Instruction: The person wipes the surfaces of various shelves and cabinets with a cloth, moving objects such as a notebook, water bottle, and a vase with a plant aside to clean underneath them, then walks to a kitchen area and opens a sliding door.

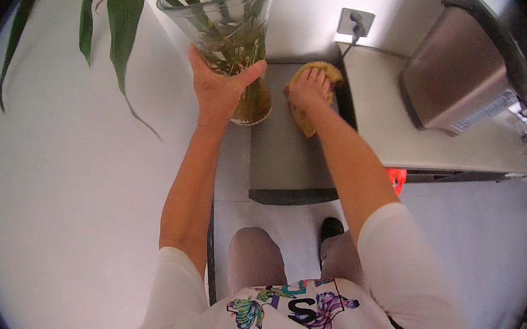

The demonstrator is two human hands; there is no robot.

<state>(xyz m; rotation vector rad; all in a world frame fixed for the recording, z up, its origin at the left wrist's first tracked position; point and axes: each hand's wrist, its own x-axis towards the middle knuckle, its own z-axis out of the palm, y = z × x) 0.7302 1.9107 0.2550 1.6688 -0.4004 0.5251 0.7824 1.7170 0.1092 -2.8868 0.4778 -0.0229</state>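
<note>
My left hand (222, 87) grips a tall, flared glass vase (243, 36) around its narrow middle. Green plant stems stand in the vase, and long leaves (126, 32) hang over to the left. The vase is tilted, and its base appears over the left edge of a grey, box-like surface (287, 162); whether it touches cannot be made out. On that surface my right hand (308, 87) presses a yellow cloth (305, 121), fingers spread over it, near the dark right edge. The hand is slightly blurred.
A light countertop (380, 128) adjoins on the right and carries a brownish metallic appliance (455, 67). Behind, a plug with a black cord sits in a wall socket (356, 22). A red item (397, 179) shows below the counter edge. A white wall (77, 184) rises close on the left.
</note>
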